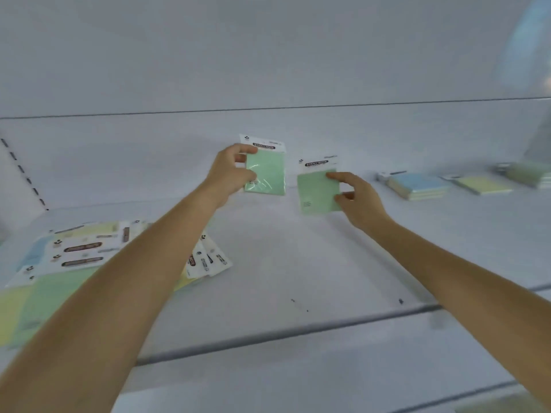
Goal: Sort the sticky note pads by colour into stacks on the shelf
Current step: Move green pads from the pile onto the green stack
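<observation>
Sticky note pads (74,257) are left in a mixed heap on the shelf (298,263). Well right of it, a blue stack (417,184), a yellow stack (483,183) and a blurred greenish stack (529,174) are already built. Between heap and stacks, one green pad (267,174) is pinched by the left hand (229,174) and a second green pad (316,190) by the right hand (357,201).

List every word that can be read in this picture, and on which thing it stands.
"STICKY NOTE": header of the right green pack, held by the right hand.
"STICKY NOTE": header of the left green pack, held by the left hand; slightly blurred.
Small print, labels on the loose pile: too blurred to read.
</observation>
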`<state>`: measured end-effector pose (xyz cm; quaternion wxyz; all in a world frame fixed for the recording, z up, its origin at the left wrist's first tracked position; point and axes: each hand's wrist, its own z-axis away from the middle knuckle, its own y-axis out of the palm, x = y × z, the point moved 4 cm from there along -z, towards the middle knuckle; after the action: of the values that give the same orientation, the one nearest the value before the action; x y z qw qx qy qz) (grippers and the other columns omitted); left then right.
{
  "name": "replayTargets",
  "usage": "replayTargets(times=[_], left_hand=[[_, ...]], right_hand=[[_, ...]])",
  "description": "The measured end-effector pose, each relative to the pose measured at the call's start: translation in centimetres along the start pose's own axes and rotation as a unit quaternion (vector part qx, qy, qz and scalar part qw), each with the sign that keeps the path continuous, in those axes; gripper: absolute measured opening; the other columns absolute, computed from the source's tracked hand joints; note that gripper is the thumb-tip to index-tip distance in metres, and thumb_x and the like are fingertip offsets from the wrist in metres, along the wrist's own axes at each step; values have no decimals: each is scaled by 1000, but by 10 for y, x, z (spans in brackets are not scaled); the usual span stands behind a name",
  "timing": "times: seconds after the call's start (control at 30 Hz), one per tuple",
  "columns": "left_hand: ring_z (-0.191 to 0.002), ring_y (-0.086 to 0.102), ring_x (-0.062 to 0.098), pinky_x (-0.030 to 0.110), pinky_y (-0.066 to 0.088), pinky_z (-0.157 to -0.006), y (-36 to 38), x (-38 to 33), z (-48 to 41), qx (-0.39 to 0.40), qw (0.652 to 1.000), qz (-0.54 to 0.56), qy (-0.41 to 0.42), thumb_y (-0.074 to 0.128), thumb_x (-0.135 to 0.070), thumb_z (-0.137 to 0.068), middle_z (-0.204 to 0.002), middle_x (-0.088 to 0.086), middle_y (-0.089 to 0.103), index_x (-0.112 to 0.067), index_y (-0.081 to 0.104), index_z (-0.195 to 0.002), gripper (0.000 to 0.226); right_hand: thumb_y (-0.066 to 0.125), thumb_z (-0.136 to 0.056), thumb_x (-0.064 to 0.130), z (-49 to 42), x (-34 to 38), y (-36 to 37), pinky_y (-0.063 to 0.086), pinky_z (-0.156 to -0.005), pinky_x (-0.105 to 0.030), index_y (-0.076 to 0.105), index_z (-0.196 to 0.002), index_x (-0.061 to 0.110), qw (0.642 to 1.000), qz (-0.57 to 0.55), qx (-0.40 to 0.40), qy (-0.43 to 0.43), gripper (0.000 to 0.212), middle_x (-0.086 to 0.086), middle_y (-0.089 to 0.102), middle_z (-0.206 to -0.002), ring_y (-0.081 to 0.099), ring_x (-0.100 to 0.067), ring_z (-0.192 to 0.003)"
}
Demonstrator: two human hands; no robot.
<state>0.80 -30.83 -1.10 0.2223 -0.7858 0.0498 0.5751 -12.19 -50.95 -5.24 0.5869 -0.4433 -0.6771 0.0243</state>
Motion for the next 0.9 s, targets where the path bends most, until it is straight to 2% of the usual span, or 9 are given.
replayTargets(times=[0.07,0.17,0.37,0.6,0.73,0.9], left_hand=[[-84,56,24,27,49,-65,34,-11,4,24,1000,11,12,58,11,-76,-102,5,51,-15,57,-117,49],[-86,55,22,28,49,-67,82,-25,12,44,999,18,26,59,9,-75,-107,5,49,-18,59,-115,48],[-97,56,21,41,52,-88,180,-57,23,54,996,50,46,58,9,-75,-104,3,50,-19,60,-114,48],[-104,56,24,44,53,-89,293,-97,17,25,997,69,38,56,12,-74,-110,6,51,-15,58,-116,50],[-87,58,24,33,52,-70,357,-104,18,26,997,79,4,54,13,-75,-108,8,51,-14,56,-119,51],[-90,55,26,46,52,-82,427,-116,5,48,996,79,-10,54,13,-76,-106,9,51,-14,57,-117,49]], right_hand=[[44,-85,-3,12,-15,-26,37,-54,5,54,-122,26,1000,16,-8,-4,48,-3,53,-131,56,-16,-86],[46,-84,-5,28,-37,-67,39,-56,4,55,-121,22,999,27,-24,-3,47,-2,48,-137,57,-17,-84],[46,-84,-4,46,-88,-157,38,-57,4,53,-121,21,997,65,-30,-10,45,-4,51,-133,59,-18,-80],[44,-87,-4,53,-166,-273,39,-55,3,52,-123,20,996,63,-67,6,44,-4,49,-135,62,-26,-89],[44,-88,-2,49,-210,-324,41,-51,1,51,-124,24,994,52,-85,37,44,-2,46,-138,59,-21,-84],[43,-89,-2,28,-246,-366,37,-46,1,51,-124,25,992,56,-96,61,45,-3,50,-134,54,-16,-79]])
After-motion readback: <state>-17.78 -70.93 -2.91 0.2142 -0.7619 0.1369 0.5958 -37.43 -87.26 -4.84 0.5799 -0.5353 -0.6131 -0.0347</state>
